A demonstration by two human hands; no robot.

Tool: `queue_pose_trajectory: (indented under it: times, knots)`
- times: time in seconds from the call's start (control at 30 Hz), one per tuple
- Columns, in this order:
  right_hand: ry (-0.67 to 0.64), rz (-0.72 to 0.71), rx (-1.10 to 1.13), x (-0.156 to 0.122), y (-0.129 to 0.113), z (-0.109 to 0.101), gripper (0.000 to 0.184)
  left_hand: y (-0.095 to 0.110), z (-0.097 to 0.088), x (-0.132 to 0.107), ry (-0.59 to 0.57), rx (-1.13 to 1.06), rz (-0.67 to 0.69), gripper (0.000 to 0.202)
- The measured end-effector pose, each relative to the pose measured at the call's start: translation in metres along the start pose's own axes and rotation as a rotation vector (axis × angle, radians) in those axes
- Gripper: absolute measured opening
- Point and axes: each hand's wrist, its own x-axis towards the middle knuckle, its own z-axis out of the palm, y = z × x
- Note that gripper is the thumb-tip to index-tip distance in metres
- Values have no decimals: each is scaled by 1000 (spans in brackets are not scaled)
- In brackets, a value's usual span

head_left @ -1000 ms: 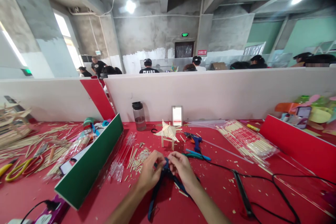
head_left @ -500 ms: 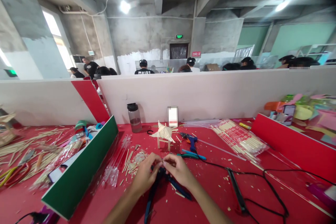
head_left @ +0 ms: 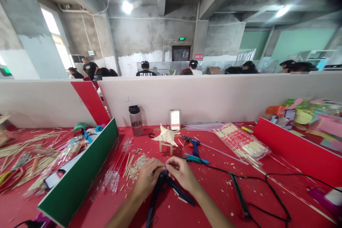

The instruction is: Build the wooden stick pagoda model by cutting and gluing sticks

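Note:
My left hand (head_left: 146,180) and my right hand (head_left: 181,174) meet over the red table (head_left: 213,199), fingertips pinched together above the jaws of dark blue-handled pliers (head_left: 160,194). The pliers lie between my wrists with their handles spread toward me. What the fingertips pinch is too small to make out. Just beyond my hands stands a small wooden stick model with a peaked roof (head_left: 166,137). A pile of short stick offcuts (head_left: 139,164) lies to the left of my left hand.
A blue glue gun (head_left: 192,143) with a black cable (head_left: 256,199), blue cutters (head_left: 196,158), a bag of sticks (head_left: 240,142) and a dark bottle (head_left: 135,120) stand behind. A green and white divider (head_left: 80,181) bounds the left, a red one (head_left: 294,149) the right. People sit beyond the white partition (head_left: 213,96).
My hands have shifted a little and drawn closer over the pliers' head. The view has turned slightly right, so the things on the table sit further left.

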Motion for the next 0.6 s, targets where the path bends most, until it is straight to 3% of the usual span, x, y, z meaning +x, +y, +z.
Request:
queue_pose_trajectory:
  times: [0.33,0.6]
  knots:
    - [-58,28,67,-7,-4,22,41,0,0,-2,70,35,75,18]
    - [-78,59,60,-9,-13,22,40,3,-4,-5,80,-31,102,18]
